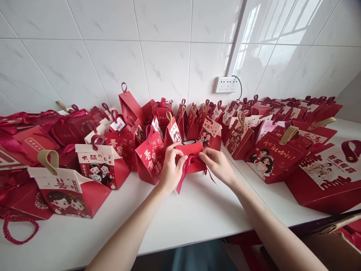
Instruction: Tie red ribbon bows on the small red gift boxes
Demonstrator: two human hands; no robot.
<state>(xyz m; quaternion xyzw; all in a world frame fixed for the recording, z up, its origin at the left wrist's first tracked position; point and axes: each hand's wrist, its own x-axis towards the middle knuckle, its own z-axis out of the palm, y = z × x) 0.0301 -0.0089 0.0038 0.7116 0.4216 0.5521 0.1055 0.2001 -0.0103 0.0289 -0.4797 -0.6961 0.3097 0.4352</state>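
A small red box (pixel 192 168) with a dark red ribbon (pixel 184 174) stands on the white table (pixel 197 214) in front of me. At the box's left side, my left hand (pixel 171 167) pinches the ribbon near its top with thumb and fingers. My right hand (pixel 217 163) is closed at the right side, its fingertips together on the ribbon or the box edge. A thin black loop (pixel 188 142) shows just behind the red top. The hands partly cover the box's sides.
Several red gift boxes stand close by, including a white-topped one (pixel 67 192) at left and a large one (pixel 329 177) at right. A power strip (pixel 225 85) is on the tiled wall. An open carton (pixel 329 248) sits below the table's right edge.
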